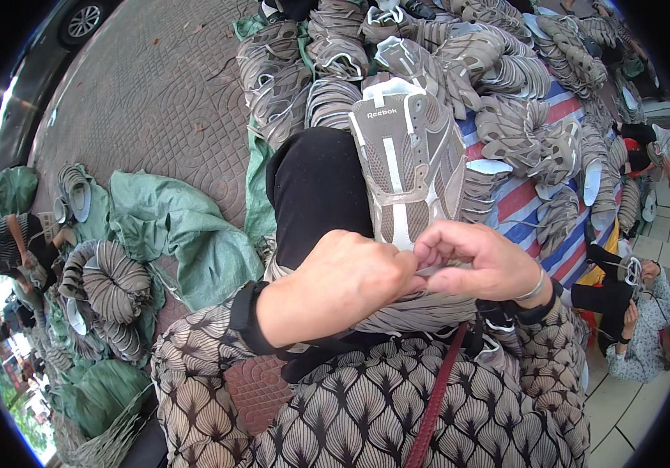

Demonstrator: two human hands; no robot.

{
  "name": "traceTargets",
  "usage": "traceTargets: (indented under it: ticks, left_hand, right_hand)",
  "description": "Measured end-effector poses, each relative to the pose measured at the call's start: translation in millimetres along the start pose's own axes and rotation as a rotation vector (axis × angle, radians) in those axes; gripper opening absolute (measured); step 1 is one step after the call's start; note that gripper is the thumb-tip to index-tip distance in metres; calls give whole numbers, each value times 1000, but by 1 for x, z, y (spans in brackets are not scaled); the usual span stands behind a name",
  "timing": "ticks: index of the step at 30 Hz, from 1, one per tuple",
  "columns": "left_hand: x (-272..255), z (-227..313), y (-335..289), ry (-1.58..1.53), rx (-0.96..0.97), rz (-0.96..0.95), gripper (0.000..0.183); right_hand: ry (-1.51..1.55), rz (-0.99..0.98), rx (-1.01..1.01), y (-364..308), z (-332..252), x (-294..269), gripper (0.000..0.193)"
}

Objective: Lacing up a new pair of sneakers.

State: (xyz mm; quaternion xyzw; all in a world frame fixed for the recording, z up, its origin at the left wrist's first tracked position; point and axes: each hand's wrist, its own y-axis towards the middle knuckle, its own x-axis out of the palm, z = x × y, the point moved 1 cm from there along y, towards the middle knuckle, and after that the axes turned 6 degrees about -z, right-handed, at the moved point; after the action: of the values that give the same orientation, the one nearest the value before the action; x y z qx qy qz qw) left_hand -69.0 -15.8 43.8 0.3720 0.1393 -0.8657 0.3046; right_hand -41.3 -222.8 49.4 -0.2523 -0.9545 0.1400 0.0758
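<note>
A grey and white shoe upper (405, 160) lies over my lap, its tongue end pointing away from me and its eyelets bare of laces. My left hand (342, 285) is closed in a fist, back up, at the near end of this upper. Against it, my right hand (479, 261) has its fingers curled and its thumb pressed toward the left fingertips. A small pale bit shows between the two hands, too small to name. Below them, a bundle of grey-beige laces or cords (420, 312) lies in my lap.
Stacks of nested shoe uppers (272, 82) spread ahead and to the right, partly on a striped sheet (518, 199). Green sacks (183, 226) and more bundled uppers (116, 285) lie on the left pavement. A person (639, 320) sits at right; another person (23, 246) works at left.
</note>
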Motion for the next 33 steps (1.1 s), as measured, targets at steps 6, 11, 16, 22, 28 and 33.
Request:
traceTargets:
  ticks: [6,11,16,22,28,33]
  left_hand:
    - [-1,-16,4,-56,-23,60,21]
    - [11,-55,9,-45,-299,327,17]
    - [24,-66,32,-51,-228,339,17]
    - [31,-70,46,-82,-237,315,18]
    - [31,-72,47,-122,-225,309,17]
    - [30,-74,45,-125,-217,308,17]
  right_hand:
    - [43,89,31,9,9,-1,10]
    - [-655,614,-133,25,14,-6,8]
    - [-1011,677,-215,31,21,-10,6]
    - [-983,722,-126,33,30,-11,7]
    - [-818,585,-140,36,29,-28,6]
    - [-851,470,-249,41,30,-34,6]
